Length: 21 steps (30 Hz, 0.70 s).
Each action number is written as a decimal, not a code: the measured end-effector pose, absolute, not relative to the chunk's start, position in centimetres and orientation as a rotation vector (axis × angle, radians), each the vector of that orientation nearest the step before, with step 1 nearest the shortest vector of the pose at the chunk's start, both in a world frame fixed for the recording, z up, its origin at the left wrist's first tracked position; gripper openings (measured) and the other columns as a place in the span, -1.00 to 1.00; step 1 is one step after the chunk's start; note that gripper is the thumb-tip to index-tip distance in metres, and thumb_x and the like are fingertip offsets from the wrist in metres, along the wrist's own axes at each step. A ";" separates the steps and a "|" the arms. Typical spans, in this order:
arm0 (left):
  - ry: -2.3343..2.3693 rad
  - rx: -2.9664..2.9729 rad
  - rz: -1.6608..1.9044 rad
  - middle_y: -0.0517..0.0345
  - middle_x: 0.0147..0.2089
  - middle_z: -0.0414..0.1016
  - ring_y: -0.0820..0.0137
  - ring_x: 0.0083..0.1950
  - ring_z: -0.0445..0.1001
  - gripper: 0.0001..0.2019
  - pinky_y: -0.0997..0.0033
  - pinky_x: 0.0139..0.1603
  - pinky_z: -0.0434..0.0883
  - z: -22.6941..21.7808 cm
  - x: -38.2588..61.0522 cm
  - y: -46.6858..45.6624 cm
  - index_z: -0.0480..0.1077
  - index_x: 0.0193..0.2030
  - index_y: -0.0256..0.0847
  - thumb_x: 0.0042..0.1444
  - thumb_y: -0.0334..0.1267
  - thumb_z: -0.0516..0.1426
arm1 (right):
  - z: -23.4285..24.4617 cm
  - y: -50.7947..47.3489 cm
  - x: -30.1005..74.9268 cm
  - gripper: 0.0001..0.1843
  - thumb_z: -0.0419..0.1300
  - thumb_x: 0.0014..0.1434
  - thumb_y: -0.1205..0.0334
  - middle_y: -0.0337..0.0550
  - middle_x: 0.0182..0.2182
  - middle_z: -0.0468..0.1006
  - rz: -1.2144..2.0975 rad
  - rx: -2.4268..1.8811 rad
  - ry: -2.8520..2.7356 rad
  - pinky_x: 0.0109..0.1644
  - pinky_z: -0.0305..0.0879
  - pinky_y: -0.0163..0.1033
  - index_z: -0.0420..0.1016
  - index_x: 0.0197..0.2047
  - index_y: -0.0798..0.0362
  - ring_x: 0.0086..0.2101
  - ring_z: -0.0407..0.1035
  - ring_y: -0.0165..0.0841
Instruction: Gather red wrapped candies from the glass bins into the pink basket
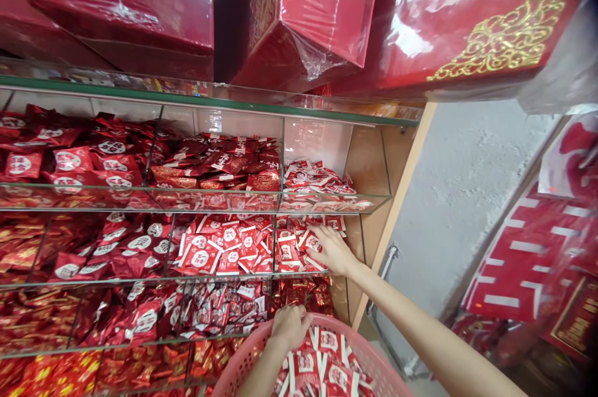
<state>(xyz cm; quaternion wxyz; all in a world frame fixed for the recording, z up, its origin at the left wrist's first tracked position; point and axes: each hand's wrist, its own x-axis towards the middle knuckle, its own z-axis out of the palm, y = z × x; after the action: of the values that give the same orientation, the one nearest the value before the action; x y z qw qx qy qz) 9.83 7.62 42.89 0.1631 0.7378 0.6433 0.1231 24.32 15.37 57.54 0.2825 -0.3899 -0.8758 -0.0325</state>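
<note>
My right hand (332, 252) reaches into the rightmost compartment of the middle shelf. Its fingers are stretched out and lie against the small red-and-white candy packets (288, 250), holding none that I can make out. Lower down, my left hand (289, 326) is closed over the far rim of a pink plastic basket (369, 347). The finger ends are hidden behind that rim. Inside the basket is a heap of red-and-white packets (306, 367) like those by my right hand.
Glass dividers and ledges (219, 277) split the shelves into compartments of red and gold packets (140, 241). Large wrapped red boxes (299, 10) overhang from the top shelf. A grey wall (448, 210) and hanging red-and-white goods (514, 253) are at the right.
</note>
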 end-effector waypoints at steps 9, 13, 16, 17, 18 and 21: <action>1.854 2.115 0.359 0.08 -0.22 0.53 0.31 -0.18 0.46 -0.50 0.32 -0.13 0.32 42.4 9.9 7.9 0.41 -0.23 -0.14 0.11 0.08 -0.25 | 57.5 14.8 22.5 -0.51 0.08 0.05 0.19 -0.07 -0.07 0.37 0.316 -0.955 -1.939 -0.01 0.17 -0.15 0.14 0.07 0.04 -0.08 0.27 -0.29; 1.861 2.127 0.347 0.06 -0.22 0.53 0.28 -0.16 0.46 -0.50 0.31 -0.13 0.32 42.5 9.9 7.9 0.41 -0.24 -0.15 0.11 0.06 -0.24 | 56.7 14.1 19.9 -0.45 0.09 0.03 0.21 -0.05 -0.09 0.37 0.439 -0.977 -1.930 -0.03 0.19 -0.14 0.08 0.11 0.05 -0.10 0.29 -0.28; 1.867 2.130 0.332 0.04 -0.21 0.53 0.28 -0.14 0.45 -0.51 0.32 -0.13 0.32 42.7 9.9 7.8 0.42 -0.24 -0.15 0.11 0.05 -0.23 | 56.2 13.8 18.5 -0.38 0.11 0.00 0.26 0.01 0.01 0.29 0.436 -1.049 -1.994 0.03 0.13 -0.11 0.05 0.14 0.06 0.00 0.20 -0.23; 1.868 2.129 0.327 0.04 -0.21 0.53 0.28 -0.14 0.45 -0.51 0.32 -0.13 0.32 42.8 9.9 7.8 0.42 -0.23 -0.15 0.11 0.05 -0.23 | 56.1 13.9 18.2 -0.36 0.13 -0.02 0.26 0.03 0.03 0.28 0.432 -1.071 -2.014 0.05 0.11 -0.11 0.05 0.14 0.07 0.03 0.17 -0.21; 1.868 2.128 0.322 0.04 -0.21 0.53 0.28 -0.14 0.46 -0.51 0.32 -0.13 0.32 42.9 10.0 7.8 0.42 -0.24 -0.15 0.11 0.05 -0.23 | 56.1 13.9 17.9 -0.35 0.15 -0.04 0.26 0.04 0.04 0.27 0.431 -1.088 -2.032 0.06 0.09 -0.11 0.06 0.14 0.08 0.04 0.15 -0.20; 1.865 2.129 0.308 0.03 -0.23 0.53 0.27 -0.16 0.46 -0.50 0.31 -0.15 0.32 43.1 9.9 7.8 0.42 -0.25 -0.15 0.11 0.05 -0.25 | 56.1 14.1 17.6 -0.30 0.19 -0.09 0.27 0.05 0.03 0.28 0.451 -1.118 -2.077 0.06 0.09 -0.12 0.07 0.14 0.10 0.03 0.17 -0.20</action>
<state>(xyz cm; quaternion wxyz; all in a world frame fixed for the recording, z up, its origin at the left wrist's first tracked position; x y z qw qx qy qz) 9.95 7.78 43.08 0.1465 0.7397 0.6480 0.1070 17.61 14.14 56.12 0.3617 -0.4339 -0.8063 0.1752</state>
